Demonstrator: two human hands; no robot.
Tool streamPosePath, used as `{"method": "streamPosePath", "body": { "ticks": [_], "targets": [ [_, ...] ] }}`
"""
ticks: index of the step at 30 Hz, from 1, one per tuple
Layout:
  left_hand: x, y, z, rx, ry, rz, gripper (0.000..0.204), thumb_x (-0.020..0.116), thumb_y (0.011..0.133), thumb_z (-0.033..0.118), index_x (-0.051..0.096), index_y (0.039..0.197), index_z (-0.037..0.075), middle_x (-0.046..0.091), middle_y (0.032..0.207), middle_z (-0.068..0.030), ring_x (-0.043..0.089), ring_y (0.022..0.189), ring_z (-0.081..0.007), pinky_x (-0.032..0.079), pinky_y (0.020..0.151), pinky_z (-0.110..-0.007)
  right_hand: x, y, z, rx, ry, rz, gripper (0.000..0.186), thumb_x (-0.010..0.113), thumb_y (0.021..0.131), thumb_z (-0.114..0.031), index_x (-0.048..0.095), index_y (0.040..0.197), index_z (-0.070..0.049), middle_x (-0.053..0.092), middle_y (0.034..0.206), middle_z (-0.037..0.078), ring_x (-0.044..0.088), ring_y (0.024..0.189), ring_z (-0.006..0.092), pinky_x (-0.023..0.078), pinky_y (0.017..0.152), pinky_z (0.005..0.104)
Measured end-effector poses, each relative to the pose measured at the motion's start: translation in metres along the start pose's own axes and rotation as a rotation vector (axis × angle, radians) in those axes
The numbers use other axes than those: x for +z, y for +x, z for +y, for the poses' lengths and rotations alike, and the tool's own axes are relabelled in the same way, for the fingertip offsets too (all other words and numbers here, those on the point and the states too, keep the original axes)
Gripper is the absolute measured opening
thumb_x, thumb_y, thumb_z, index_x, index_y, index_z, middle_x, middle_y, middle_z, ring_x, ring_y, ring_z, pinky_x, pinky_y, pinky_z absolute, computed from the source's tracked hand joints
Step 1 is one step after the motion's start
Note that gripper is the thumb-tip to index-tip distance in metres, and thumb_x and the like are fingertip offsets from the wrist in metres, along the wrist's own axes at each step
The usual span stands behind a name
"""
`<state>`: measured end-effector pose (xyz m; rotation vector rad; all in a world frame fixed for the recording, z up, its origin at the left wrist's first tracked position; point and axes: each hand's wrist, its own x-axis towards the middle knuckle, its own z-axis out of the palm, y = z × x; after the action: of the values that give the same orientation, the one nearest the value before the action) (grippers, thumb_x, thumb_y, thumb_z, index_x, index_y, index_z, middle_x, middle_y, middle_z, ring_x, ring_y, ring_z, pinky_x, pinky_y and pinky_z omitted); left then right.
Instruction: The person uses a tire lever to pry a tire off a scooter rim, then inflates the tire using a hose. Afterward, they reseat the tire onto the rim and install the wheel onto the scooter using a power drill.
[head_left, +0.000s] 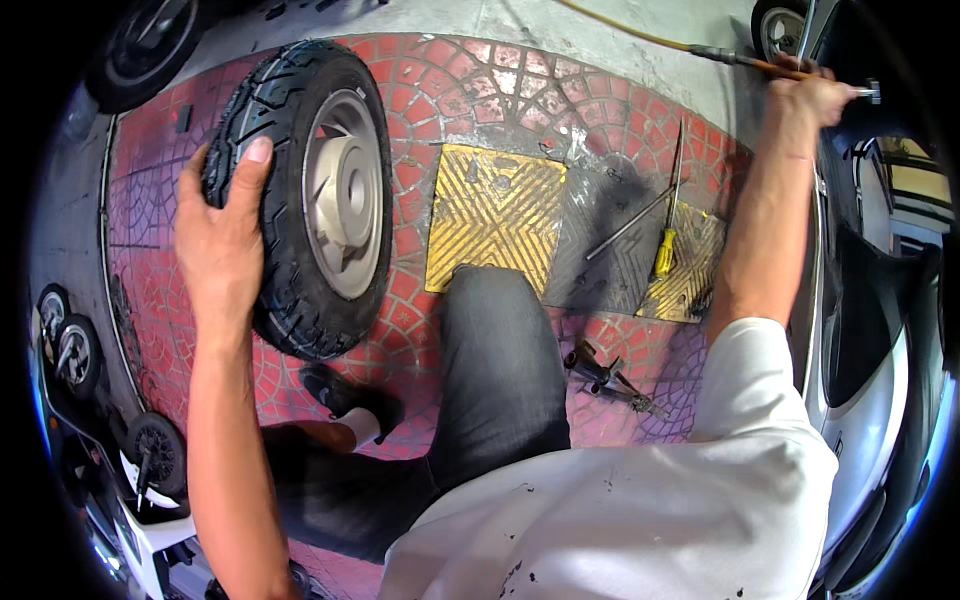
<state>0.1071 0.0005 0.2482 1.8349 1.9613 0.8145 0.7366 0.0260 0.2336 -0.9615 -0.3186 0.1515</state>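
Note:
My left hand (222,215) grips the tread of an upright scooter wheel (340,190) with a black tire and pale rim, thumb and fingers spread over the rubber. At the upper right my right hand (805,98) is closed on an air hose tool (768,66), an orange tube with metal fittings on a yellow hose. Between my arms are yellow and dark ridged mats (494,210), with a yellow-handled screwdriver (665,250) and a metal bar (628,225) lying on them. A dark metal part (610,375) lies on the red tiles by my knee.
A white scooter body (865,400) stands close along my right side. Other wheels and scooters (78,355) line the left edge, and a dark wheel (140,55) is at the upper left. The red paving (410,110) meets grey concrete (480,20) at the top.

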Motion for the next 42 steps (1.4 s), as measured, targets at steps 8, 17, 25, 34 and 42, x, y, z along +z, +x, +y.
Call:
{"method": "streamPosePath", "body": {
  "ticks": [8, 17, 25, 34, 42],
  "targets": [
    [-0.020, -0.021, -0.033, -0.145, -0.080, 0.085, 0.086, 0.069, 0.094, 0.058, 0.049, 0.147, -0.005, 0.060, 0.138, -0.0311, 0.058, 0.130, -0.0403, 0.041, 0.112, -0.044, 0.081, -0.093, -0.143, -0.585, -0.158, -0.726, 0.024, 0.056, 0.107, -0.028, 0.064, 0.110, -0.005, 0.063, 0.094, 0.008, 0.060, 0.076, 0.0203, 0.052, 0.072, 0.0325],
    [-0.037, -0.035, -0.063, -0.191, -0.187, 0.131, 0.082, 0.068, 0.096, 0.057, 0.050, 0.145, -0.005, 0.062, 0.137, -0.0277, 0.060, 0.127, -0.0380, 0.043, 0.110, -0.044, 0.111, -0.313, -0.089, -0.536, -0.557, -1.148, 0.018, 0.057, 0.107, -0.014, 0.055, 0.122, -0.004, 0.064, 0.078, 0.009, 0.063, 0.064, 0.0188, 0.049, 0.058, 0.0330],
    [-0.042, -0.030, -0.095, -0.331, -0.263, 0.205, 0.084, 0.067, 0.095, 0.060, 0.052, 0.142, -0.009, 0.063, 0.133, -0.0296, 0.060, 0.125, -0.0397, 0.043, 0.109, -0.045, 0.118, -0.374, -0.058, -0.547, -0.576, -1.263, 0.025, 0.064, 0.103, -0.022, 0.057, 0.119, -0.005, 0.070, 0.084, 0.014, 0.068, 0.066, 0.0330, 0.052, 0.059, 0.0404],
    [-0.047, -0.020, -0.109, -0.375, -0.206, 0.191, 0.080, 0.070, 0.095, 0.056, 0.054, 0.142, -0.007, 0.063, 0.133, -0.0295, 0.061, 0.126, -0.0395, 0.044, 0.109, -0.044, 0.115, -0.420, -0.048, -0.170, -0.666, -1.739, 0.027, 0.055, 0.105, -0.024, 0.059, 0.092, 0.000, 0.064, 0.067, 0.016, 0.068, 0.064, 0.0326, 0.051, 0.059, 0.0433],
    [-0.045, -0.021, -0.099, -0.370, -0.230, 0.232, 0.082, 0.074, 0.093, 0.053, 0.055, 0.139, -0.011, 0.064, 0.134, -0.0283, 0.060, 0.127, -0.0356, 0.043, 0.111, -0.042, 0.051, -0.560, 0.036, 1.408, -0.515, -1.274, 0.045, 0.046, 0.107, -0.039, 0.057, 0.084, -0.002, 0.052, 0.062, 0.007, 0.048, 0.045, 0.0175, 0.037, 0.041, 0.0322]
  ]
}}
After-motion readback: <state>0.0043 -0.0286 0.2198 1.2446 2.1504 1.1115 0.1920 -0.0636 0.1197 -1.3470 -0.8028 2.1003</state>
